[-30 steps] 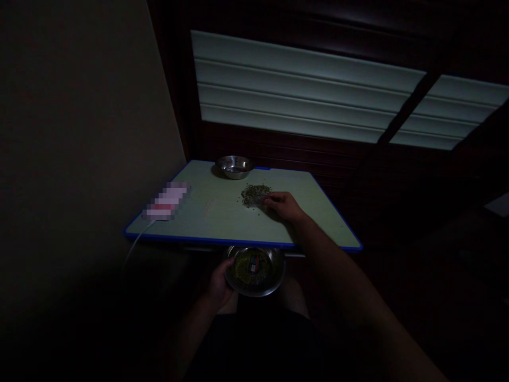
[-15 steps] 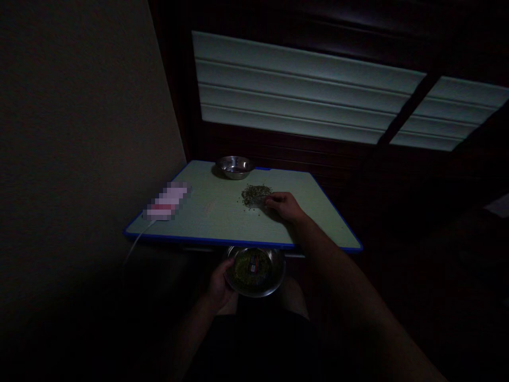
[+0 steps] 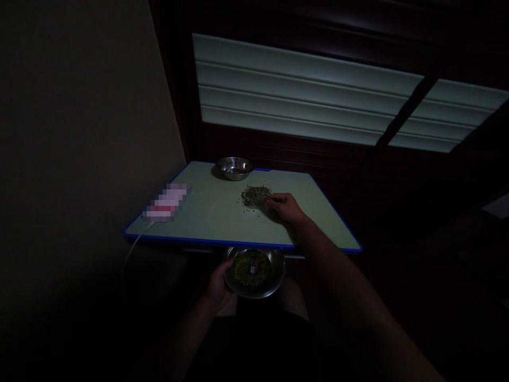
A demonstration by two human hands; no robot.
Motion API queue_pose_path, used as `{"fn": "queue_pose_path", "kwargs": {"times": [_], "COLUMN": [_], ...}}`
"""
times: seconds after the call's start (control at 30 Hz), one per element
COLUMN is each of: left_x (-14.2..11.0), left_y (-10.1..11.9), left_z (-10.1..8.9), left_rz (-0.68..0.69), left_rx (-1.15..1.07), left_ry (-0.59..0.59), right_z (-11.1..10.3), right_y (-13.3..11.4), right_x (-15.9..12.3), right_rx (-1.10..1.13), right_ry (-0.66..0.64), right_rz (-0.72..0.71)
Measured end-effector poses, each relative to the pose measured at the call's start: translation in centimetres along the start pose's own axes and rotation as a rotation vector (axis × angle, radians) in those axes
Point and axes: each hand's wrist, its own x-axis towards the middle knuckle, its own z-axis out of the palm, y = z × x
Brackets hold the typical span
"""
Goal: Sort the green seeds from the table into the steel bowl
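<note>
My left hand [image 3: 219,284] is closed on the left rim of a shiny metal bowl [image 3: 265,293], held at the near edge of the table above my lap. Greenish grains lie in it, along with a small dark label-like patch [image 3: 253,265]. Over the table, my right hand [image 3: 283,206] pinches a thin, translucent, greyish piece [image 3: 257,202]; its exact kind is too dim to make out. That piece touches the near side of a loose pile of small greenish-brown grains [image 3: 256,191], with a few grains scattered around it.
A second metal bowl [image 3: 234,170] stands at the back edge of the pale, blue-rimmed table [image 3: 207,228]. On the left lies a blurred-out pink and white object [image 3: 167,202] with a white cable [image 3: 137,239]. A wall rises at left, dark wooden panels behind.
</note>
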Motion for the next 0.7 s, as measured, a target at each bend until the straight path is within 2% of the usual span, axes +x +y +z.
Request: {"fn": "queue_pose_path", "kwargs": {"times": [0.53, 0.7], "left_x": [-0.18, 0.21], "left_y": [0.13, -0.1], "left_z": [0.3, -0.01], "left_rz": [0.003, 0.036], "left_rx": [0.019, 0.013], "left_ry": [0.0, -0.008], "right_z": [0.26, 0.61], "right_y": [0.01, 0.06], "right_x": [-0.16, -0.15], "right_rx": [-0.068, -0.122], "right_ry": [-0.062, -0.077], "right_rz": [0.023, -0.012]}}
